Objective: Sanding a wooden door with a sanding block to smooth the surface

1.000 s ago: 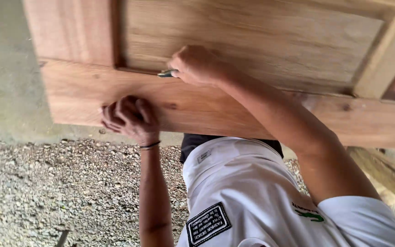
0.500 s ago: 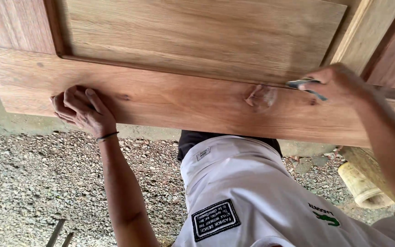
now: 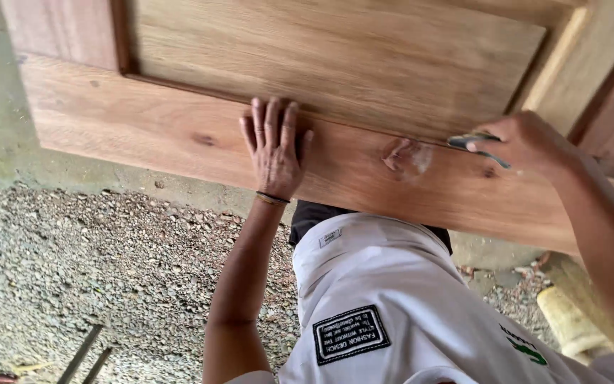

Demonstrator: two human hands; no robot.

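1. Head view, looking down on a wooden door (image 3: pixel 335 92) with a recessed panel and a broad bottom rail.
2. Left hand (image 3: pixel 273 148) spread flat, palm down on the rail, fingers together and pointing up toward the panel edge; grasping nothing, only pressing. Thin band at the wrist.
3. Right hand (image 3: pixel 527 144) clenched around a small dark flat tool (image 3: pixel 472 141), probably a scraper or sanding piece; exact kind hard to tell. Tool edge resting on the rail where it meets the panel groove.
4. Just beside the tool, toward the flat hand: a knot (image 3: pixel 405 158) in the wood with a pale, dusty patch around it.
5. Between the two arms, below the rail: white shirt (image 3: pixel 392 299) with a black sewn patch.
6. Well below the flat hand: gravel ground (image 3: pixel 94 270). Below the clenched hand: a yellowish cylinder (image 3: pixel 570 323) lying on the ground.
7. Judged good practice here: flat hand kept pressing near the worked spot to steady the door, tool held low and moved along the grain, light even pressure over the knot to avoid gouging.
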